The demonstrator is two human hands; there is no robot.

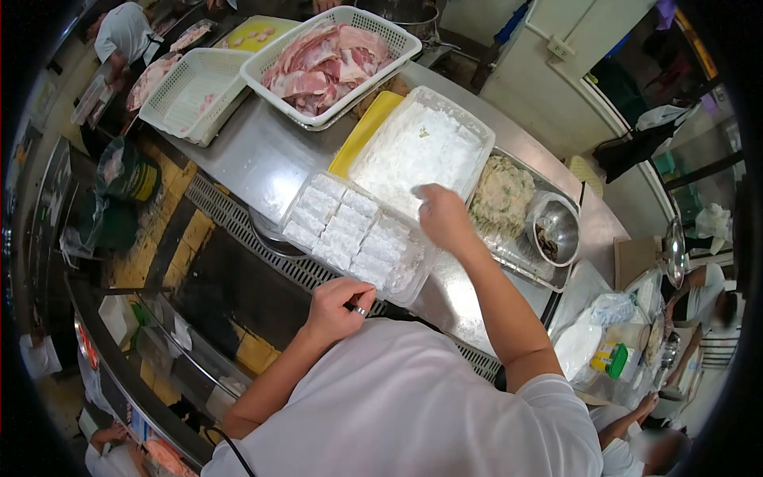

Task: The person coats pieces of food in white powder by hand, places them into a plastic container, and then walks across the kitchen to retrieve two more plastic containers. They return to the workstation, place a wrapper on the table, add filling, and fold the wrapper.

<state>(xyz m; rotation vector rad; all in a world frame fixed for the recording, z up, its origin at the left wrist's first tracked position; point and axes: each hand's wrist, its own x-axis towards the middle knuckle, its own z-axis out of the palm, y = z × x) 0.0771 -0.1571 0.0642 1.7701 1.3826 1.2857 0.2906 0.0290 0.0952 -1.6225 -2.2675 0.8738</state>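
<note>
My left hand (340, 308) is closed, near the front edge of a clear plastic tray (413, 282). A small dark and silver thing (355, 308) shows at its fingers; I cannot tell what it is. In the tray lie rows of flour-coated white rolls (338, 234). My right hand (445, 216) has its fingers curled together, over the near edge of a white tub (486, 147) of white flour (417, 151). Whatever those fingertips hold is hidden. To the right of the tub, a metal tray (548, 278) carries a pale minced mixture with green bits (501, 195) and a steel bowl (555, 230).
A white basket (405, 44) of raw meat slabs (330, 67) stands at the back, beside another white basket (171, 107). A yellow board (358, 151) lies under the tub. Other people work at the upper left (127, 36) and lower right (628, 445). Dark bins (131, 171) stand on the floor.
</note>
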